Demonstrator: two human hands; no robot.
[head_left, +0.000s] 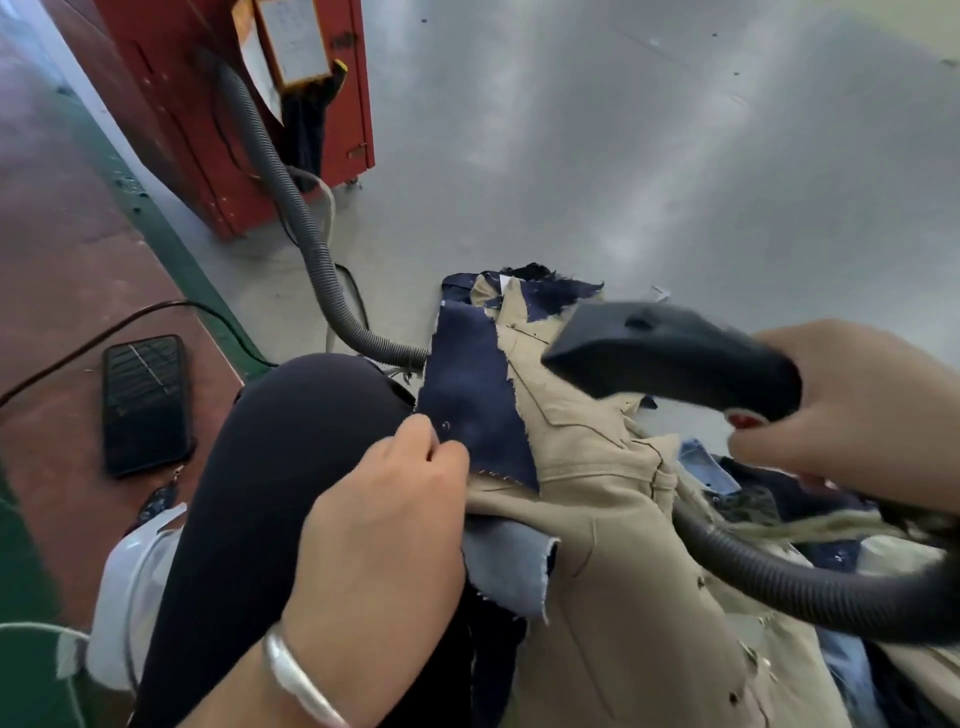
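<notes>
- Left hand (384, 499), a silver bangle at its wrist, pinches the lower left edge of a navy fabric swatch (472, 395).
- The swatch lies on a khaki garment piece (613, 509), just beside the person's raised knee (291, 441).
- Right hand (857, 415) grasps a black suction nozzle (670, 358), its mouth pointing left over the khaki cloth.
- A grey corrugated hose (810, 587) trails from the nozzle across the fabric pile.
- A dark phone (145, 405) lies on the floor to the left.

Beyond the navy swatch (467, 395) the grey floor (675, 156) lies open. Just left of the swatch a raised knee (291, 441) blocks passage. To its right the black nozzle (670, 358) hangs close above, and nearer right the corrugated hose (779, 571) crosses.
</notes>
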